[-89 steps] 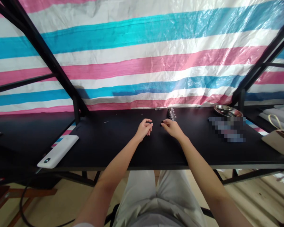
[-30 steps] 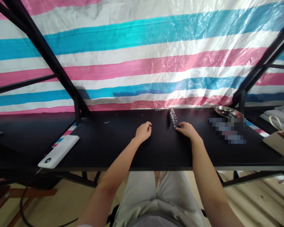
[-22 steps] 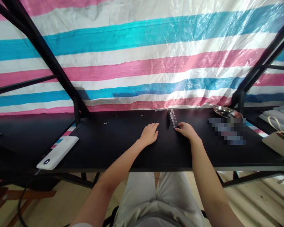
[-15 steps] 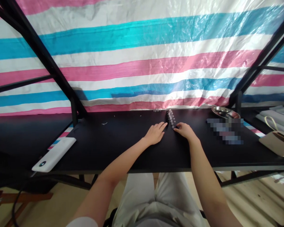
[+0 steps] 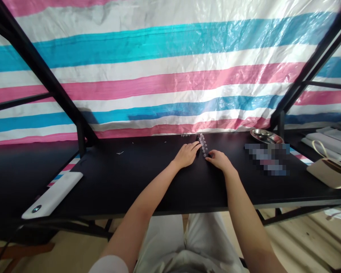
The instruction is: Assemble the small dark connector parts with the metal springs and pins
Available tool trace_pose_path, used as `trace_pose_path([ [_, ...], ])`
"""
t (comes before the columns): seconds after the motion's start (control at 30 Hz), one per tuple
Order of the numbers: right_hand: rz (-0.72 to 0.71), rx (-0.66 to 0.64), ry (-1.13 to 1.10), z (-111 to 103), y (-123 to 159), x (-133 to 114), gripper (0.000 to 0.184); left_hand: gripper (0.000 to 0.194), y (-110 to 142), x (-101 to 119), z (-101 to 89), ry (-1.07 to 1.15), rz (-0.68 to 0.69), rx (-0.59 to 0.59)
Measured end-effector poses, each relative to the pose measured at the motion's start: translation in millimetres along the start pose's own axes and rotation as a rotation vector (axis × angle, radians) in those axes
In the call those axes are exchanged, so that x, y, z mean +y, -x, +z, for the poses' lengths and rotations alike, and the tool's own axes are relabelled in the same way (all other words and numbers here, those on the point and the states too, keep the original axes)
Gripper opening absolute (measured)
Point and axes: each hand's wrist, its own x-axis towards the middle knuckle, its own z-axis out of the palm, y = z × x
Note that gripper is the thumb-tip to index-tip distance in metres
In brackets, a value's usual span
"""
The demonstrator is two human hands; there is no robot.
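Observation:
A row of small pale, rounded bead-like pieces point(image 5: 204, 146) lies on the black table, running away from me. Close along its left side is a dark strip point(image 5: 197, 138), partly covered by my fingers. My left hand point(image 5: 186, 154) is palm down with its fingers stretched out, the tips reaching the dark strip and the row's left side. My right hand point(image 5: 220, 161) is closed in a pinch at the row's near end. A small dark spot shows at its fingertips, too small to name.
A white power bank-like device point(image 5: 53, 195) with a cable lies at the left edge. Metal dish point(image 5: 266, 136), a blurred-out patch point(image 5: 268, 159) and a beige pouch point(image 5: 329, 172) are on the right. Thin white scraps point(image 5: 119, 153) and a small wire coil point(image 5: 185, 135) lie farther back.
My right hand, earlier pinching a small black piece left of the row, has moved right to its near end. My left hand has opened out flat and slid right to the row.

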Motion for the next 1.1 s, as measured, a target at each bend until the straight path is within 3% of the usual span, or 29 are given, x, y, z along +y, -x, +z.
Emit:
trace_pose_path([
  [0.4,0.010,-0.015,0.029,0.1,1.2,-1.2,0.033,0.050,6.9,9.8,-1.4,0.009,-0.055,-0.042],
  [1.1,0.013,0.049,0.104,3.7,6.4,-20.2,0.031,0.018,12.6,-4.1,9.0,0.094,-0.079,0.025],
])
